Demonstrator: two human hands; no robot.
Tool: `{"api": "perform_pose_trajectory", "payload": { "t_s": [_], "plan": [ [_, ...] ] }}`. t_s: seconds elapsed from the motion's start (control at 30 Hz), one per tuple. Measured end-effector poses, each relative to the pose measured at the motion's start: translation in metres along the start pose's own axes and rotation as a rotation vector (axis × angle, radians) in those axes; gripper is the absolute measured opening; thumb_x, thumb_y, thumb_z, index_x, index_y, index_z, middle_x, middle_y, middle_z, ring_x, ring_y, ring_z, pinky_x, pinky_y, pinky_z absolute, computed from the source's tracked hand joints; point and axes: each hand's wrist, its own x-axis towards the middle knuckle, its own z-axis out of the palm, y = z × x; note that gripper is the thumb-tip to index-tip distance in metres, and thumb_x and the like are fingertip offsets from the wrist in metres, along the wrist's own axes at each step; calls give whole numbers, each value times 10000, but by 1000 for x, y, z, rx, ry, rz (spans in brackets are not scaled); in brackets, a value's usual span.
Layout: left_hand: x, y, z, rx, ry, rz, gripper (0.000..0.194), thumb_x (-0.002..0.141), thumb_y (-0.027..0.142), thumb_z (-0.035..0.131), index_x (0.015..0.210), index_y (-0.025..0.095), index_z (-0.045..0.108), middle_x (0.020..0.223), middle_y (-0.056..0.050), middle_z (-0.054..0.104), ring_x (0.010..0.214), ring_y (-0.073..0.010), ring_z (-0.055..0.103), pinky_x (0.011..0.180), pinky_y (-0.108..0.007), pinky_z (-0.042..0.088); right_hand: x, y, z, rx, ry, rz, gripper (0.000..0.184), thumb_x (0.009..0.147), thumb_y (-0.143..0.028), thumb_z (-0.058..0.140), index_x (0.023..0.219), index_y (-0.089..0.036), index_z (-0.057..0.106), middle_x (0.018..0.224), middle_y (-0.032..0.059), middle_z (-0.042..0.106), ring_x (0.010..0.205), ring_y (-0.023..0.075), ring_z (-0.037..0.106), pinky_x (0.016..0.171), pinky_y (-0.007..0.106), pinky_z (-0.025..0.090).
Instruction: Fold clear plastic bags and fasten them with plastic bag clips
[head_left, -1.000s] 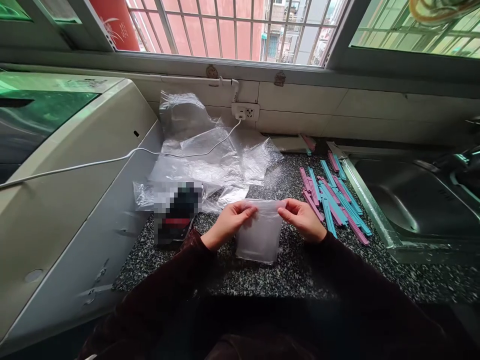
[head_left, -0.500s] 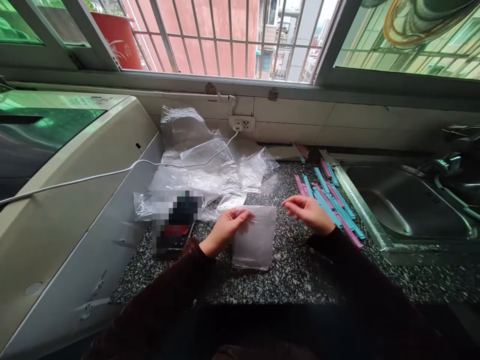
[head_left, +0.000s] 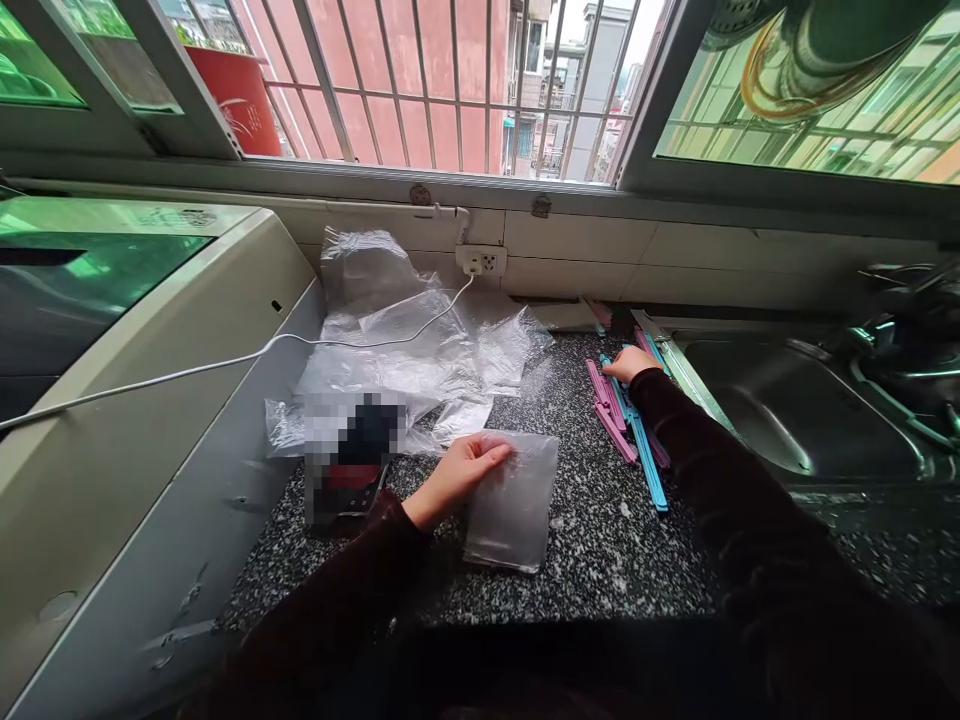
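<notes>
- Pinning down the small clear bag (head_left: pixel 514 500), the left hand (head_left: pixel 459 475) lies on its upper left corner, fingers pressed to the plastic and thumb beside them; the bag lies flat on the speckled counter (head_left: pixel 600 560), right in front of the person.
- Over to the right hand (head_left: pixel 630 364): it's stretched out to the far end of the pink and blue strips (head_left: pixel 626 425), fingertips down among them. Whether it has one pinched, I can't tell; the fingers are curled and hidden by the back of the hand.
- The strips lie in a loose heap just beside the steel sink (head_left: pixel 787 410), well apart from the bag.
- Behind the bag, a crumpled heap of clear plastic sheeting (head_left: pixel 420 340) spreads towards the wall, with a white cable (head_left: pixel 225 365) running across it up to the wall socket (head_left: pixel 481 262).
- On the left stands a large white appliance (head_left: pixel 112 400), its side running along the counter's edge.
</notes>
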Motion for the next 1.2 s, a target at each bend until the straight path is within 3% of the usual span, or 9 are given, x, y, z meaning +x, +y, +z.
{"api": "perform_pose_trajectory", "payload": {
  "t_s": [0.17,0.3,0.4,0.47,0.57,0.67,0.87,1.1,1.2],
  "plan": [
    [1,-2,0,-16,0,11,392,629,494,674,700,114,607,619,-3,563,548,-84,453,508,-200,324,-6,0,-32,74,134,62,189,776,-297,502,710,-153,605,825,141,668,818,248,612,679,321,442],
    [2,-2,0,-23,12,4,397,623,503,672,690,119,594,598,5,549,523,-80,444,492,-199,322,-35,-8,-53,504,254,-150,270,779,-447,508,748,-179,532,790,88,647,723,192,589,636,298,454],
    [2,-1,-1,-30,20,21,387,625,494,668,697,121,593,601,9,541,514,-75,434,478,-196,316,-67,-23,-51,854,-22,-308,377,721,-563,546,761,-195,474,719,51,634,636,156,572,601,296,472],
    [3,1,-2,-36,38,39,378,613,484,675,680,123,588,596,15,534,512,-72,429,474,-193,312,-89,-36,-42,975,-213,-312,398,704,-578,563,757,-205,435,612,13,605,554,138,554,556,287,467],
    [3,3,-3,-47,67,40,375,588,472,690,666,120,587,579,23,526,502,-67,421,472,-190,303,-119,-53,-27,1058,-293,-296,348,739,-530,543,811,-196,479,547,-24,546,484,110,500,472,251,418],
    [4,3,-4,-61,95,26,391,567,475,701,686,116,603,579,19,543,498,-73,436,479,-196,308,-138,-63,-19,1069,-354,-352,311,741,-444,560,895,-174,559,653,-3,578,503,89,474,473,250,413],
    [6,1,-3,-52,77,34,371,576,440,700,740,113,636,623,0,595,551,-101,488,534,-216,349,-153,-70,-6,1037,-637,-344,292,696,-398,646,839,-151,588,655,12,622,516,94,549,491,254,466],
    [3,3,-1,57,-122,82,246,596,303,692,750,124,623,685,-3,610,646,-126,518,610,-231,375,-159,-77,20,1051,-650,-305,317,642,-414,696,745,-164,530,645,13,645,531,110,590,532,274,503],
    [2,3,1,112,-122,89,262,625,340,681,762,126,617,686,-6,606,636,-125,515,607,-234,381,-160,-80,26,1021,-630,-321,312,643,-413,690,730,-169,515,612,0,627,513,108,575,513,266,488]
  ]
}}
